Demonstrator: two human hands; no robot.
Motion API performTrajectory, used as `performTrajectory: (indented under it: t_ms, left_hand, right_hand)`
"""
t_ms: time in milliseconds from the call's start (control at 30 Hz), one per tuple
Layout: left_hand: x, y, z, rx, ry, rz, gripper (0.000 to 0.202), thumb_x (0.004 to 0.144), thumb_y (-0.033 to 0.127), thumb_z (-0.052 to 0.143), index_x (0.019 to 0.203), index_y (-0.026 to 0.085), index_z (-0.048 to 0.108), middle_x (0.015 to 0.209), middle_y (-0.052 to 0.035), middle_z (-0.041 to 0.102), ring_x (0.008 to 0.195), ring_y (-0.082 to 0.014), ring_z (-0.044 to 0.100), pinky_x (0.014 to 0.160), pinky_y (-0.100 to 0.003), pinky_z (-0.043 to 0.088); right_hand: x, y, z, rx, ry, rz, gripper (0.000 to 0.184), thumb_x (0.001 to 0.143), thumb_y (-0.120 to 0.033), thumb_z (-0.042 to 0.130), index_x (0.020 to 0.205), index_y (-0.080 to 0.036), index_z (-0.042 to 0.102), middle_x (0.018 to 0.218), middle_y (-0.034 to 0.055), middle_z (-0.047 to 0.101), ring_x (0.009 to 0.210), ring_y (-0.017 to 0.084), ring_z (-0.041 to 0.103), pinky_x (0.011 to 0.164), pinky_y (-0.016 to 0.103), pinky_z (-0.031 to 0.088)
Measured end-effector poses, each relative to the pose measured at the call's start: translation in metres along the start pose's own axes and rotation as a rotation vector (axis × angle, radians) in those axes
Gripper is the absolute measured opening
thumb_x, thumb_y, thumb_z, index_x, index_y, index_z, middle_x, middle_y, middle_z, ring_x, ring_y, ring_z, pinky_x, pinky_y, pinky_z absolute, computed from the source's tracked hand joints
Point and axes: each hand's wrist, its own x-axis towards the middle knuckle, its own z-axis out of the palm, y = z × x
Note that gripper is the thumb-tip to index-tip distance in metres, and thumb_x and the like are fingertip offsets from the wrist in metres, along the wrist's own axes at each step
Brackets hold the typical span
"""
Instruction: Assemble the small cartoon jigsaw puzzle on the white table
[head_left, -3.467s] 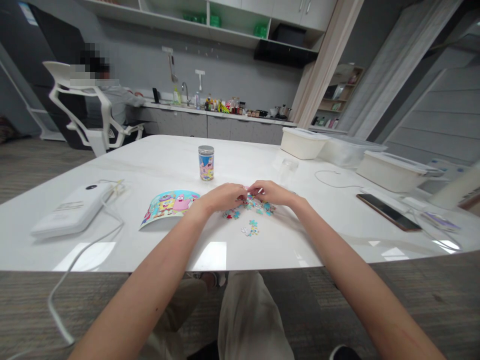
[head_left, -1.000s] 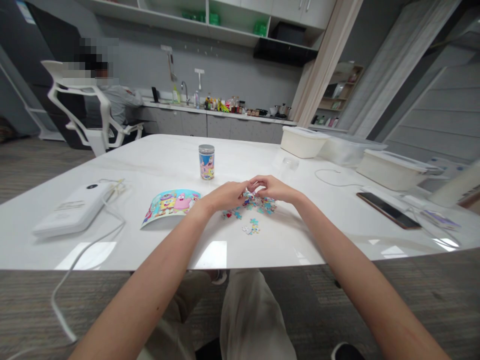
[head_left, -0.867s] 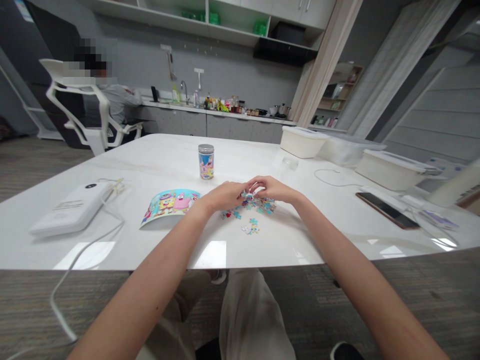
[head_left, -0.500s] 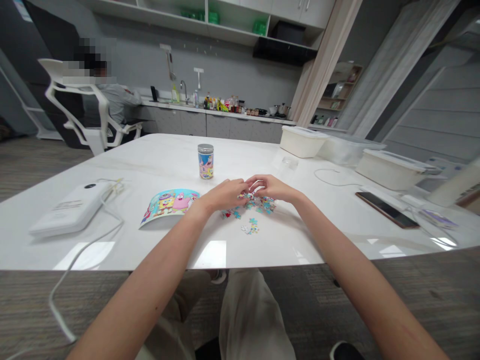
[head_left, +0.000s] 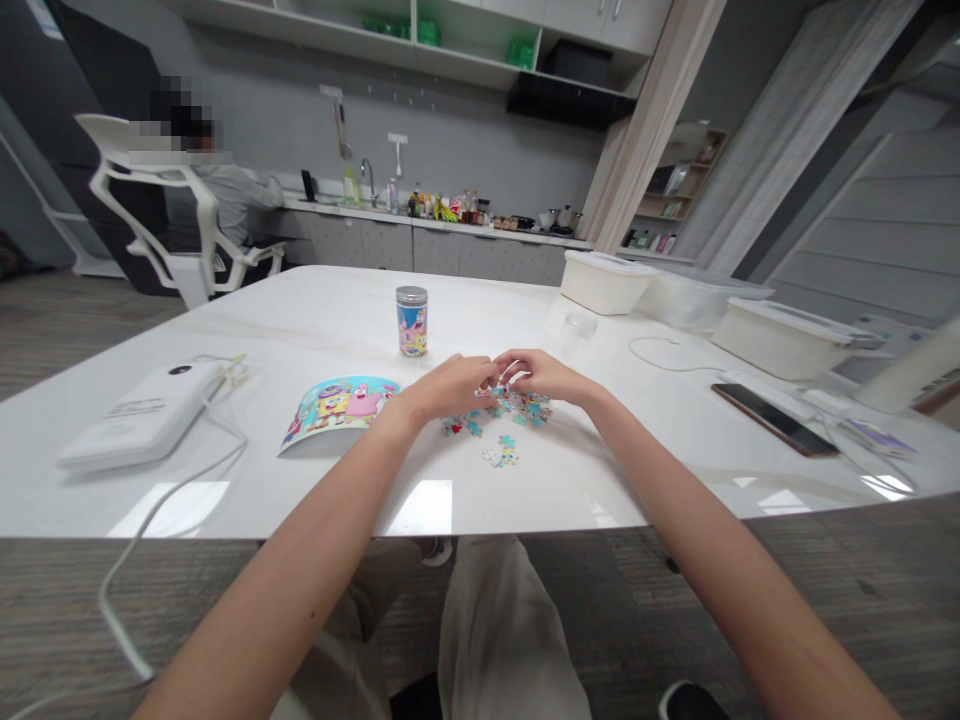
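Observation:
Both hands meet over a loose pile of small jigsaw pieces (head_left: 531, 408) on the white table. My left hand (head_left: 459, 385) is closed, fingers curled in, with what looks like a jigsaw piece at its fingertips. Bent but apart, the fingers of my right hand (head_left: 546, 374) reach toward the left fingertips above the pile; I see nothing held in them. Nearer me lies a small cluster of joined pieces (head_left: 501, 454). A curved cartoon picture sheet (head_left: 341, 408) rests left of my left hand. Behind it stands a cartoon-printed can with a metal lid (head_left: 412, 322).
At the left is a white device (head_left: 142, 415) with a cable running over the table edge. A phone (head_left: 776, 418) lies on the right, with white bins (head_left: 784, 340) behind it. A clear cup (head_left: 579, 330) stands beyond my right hand. Someone sits on a chair (head_left: 199, 220) back left.
Both hands stay over the pile, their fingers shifting only slightly. The can, the picture sheet and the small cluster stay where they were.

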Motion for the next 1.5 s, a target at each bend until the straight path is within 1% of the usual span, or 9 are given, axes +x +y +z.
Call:
performTrajectory:
  t_ms: [267, 467, 600, 733, 933, 1100, 1267, 1400, 1500]
  left_hand:
    - [0.001, 0.003, -0.002, -0.012, -0.048, -0.056, 0.020, 0.092, 0.024, 0.050, 0.102, 0.016, 0.065, 0.097, -0.0078, 0.071, 0.086, -0.0162, 0.062, 0.076, -0.027, 0.040]
    - [0.002, -0.002, 0.000, 0.051, -0.028, 0.012, 0.026, 0.094, 0.018, 0.044, 0.113, 0.018, 0.062, 0.102, -0.0085, 0.070, 0.089, -0.0169, 0.063, 0.076, -0.028, 0.040]
    - [0.001, -0.005, 0.002, 0.040, -0.004, -0.006, 0.032, 0.091, 0.011, 0.042, 0.119, 0.018, 0.056, 0.102, -0.0081, 0.070, 0.087, -0.0174, 0.063, 0.074, -0.028, 0.039]
    - [0.000, -0.003, 0.002, 0.047, -0.013, -0.077, 0.026, 0.093, 0.018, 0.043, 0.116, 0.016, 0.055, 0.092, -0.0083, 0.070, 0.081, -0.0195, 0.063, 0.070, -0.029, 0.038]
    - [-0.002, -0.001, 0.000, 0.067, -0.016, -0.109, 0.027, 0.094, 0.015, 0.040, 0.118, 0.015, 0.051, 0.091, -0.0087, 0.070, 0.080, -0.0200, 0.063, 0.068, -0.029, 0.038]
    - [-0.001, 0.001, -0.001, 0.081, -0.027, -0.060, 0.028, 0.091, 0.009, 0.042, 0.116, 0.017, 0.053, 0.102, -0.0095, 0.070, 0.087, -0.0187, 0.064, 0.073, -0.028, 0.039]
    - [-0.002, 0.003, -0.002, 0.147, -0.026, -0.086, 0.026, 0.096, 0.017, 0.040, 0.117, 0.014, 0.052, 0.107, -0.0119, 0.069, 0.093, -0.0216, 0.064, 0.077, -0.031, 0.040]
    - [-0.003, 0.005, -0.003, 0.171, -0.028, -0.104, 0.031, 0.096, 0.019, 0.037, 0.124, 0.015, 0.049, 0.103, -0.0104, 0.070, 0.096, -0.0220, 0.065, 0.079, -0.031, 0.041]
    - [-0.003, 0.006, -0.004, 0.161, -0.047, -0.103, 0.030, 0.095, 0.018, 0.038, 0.123, 0.015, 0.050, 0.101, -0.0098, 0.071, 0.095, -0.0219, 0.065, 0.079, -0.030, 0.040]
  right_hand:
    - [0.004, 0.009, -0.002, -0.036, 0.075, 0.077, 0.044, 0.058, -0.001, 0.055, 0.099, -0.015, 0.066, 0.098, 0.0087, 0.067, 0.081, 0.017, 0.065, 0.066, 0.027, 0.054]
    - [0.004, 0.006, 0.002, -0.042, 0.005, -0.037, 0.032, 0.067, -0.009, 0.062, 0.098, -0.019, 0.066, 0.100, 0.0061, 0.069, 0.090, 0.017, 0.063, 0.082, 0.031, 0.054]
    - [0.000, -0.002, 0.004, -0.011, -0.041, -0.064, 0.027, 0.073, -0.011, 0.059, 0.099, -0.019, 0.065, 0.097, 0.0045, 0.069, 0.091, 0.016, 0.063, 0.083, 0.031, 0.052]
    - [-0.002, -0.006, 0.005, 0.017, -0.059, -0.060, 0.020, 0.076, -0.017, 0.061, 0.096, -0.019, 0.063, 0.092, 0.0038, 0.067, 0.086, 0.015, 0.062, 0.079, 0.029, 0.050]
    - [-0.005, -0.009, 0.005, 0.063, -0.064, -0.053, 0.023, 0.078, -0.025, 0.065, 0.100, -0.018, 0.063, 0.095, 0.0052, 0.068, 0.088, 0.016, 0.061, 0.078, 0.029, 0.049]
    - [-0.005, -0.009, 0.003, 0.050, -0.067, -0.042, 0.027, 0.079, -0.021, 0.063, 0.106, -0.019, 0.064, 0.102, 0.0056, 0.069, 0.088, 0.016, 0.063, 0.077, 0.029, 0.050]
    - [-0.003, 0.000, -0.003, -0.133, -0.019, -0.032, 0.036, 0.073, -0.011, 0.060, 0.108, -0.018, 0.065, 0.098, 0.0050, 0.069, 0.086, 0.015, 0.064, 0.074, 0.026, 0.051]
    - [-0.001, 0.009, -0.006, -0.439, 0.017, 0.021, 0.032, 0.072, -0.016, 0.066, 0.104, -0.016, 0.068, 0.082, 0.0033, 0.069, 0.074, 0.015, 0.061, 0.071, 0.027, 0.048]
    - [-0.001, 0.012, -0.005, -0.494, 0.005, 0.022, 0.034, 0.072, -0.015, 0.065, 0.106, -0.016, 0.068, 0.081, 0.0027, 0.069, 0.071, 0.014, 0.060, 0.071, 0.026, 0.047]
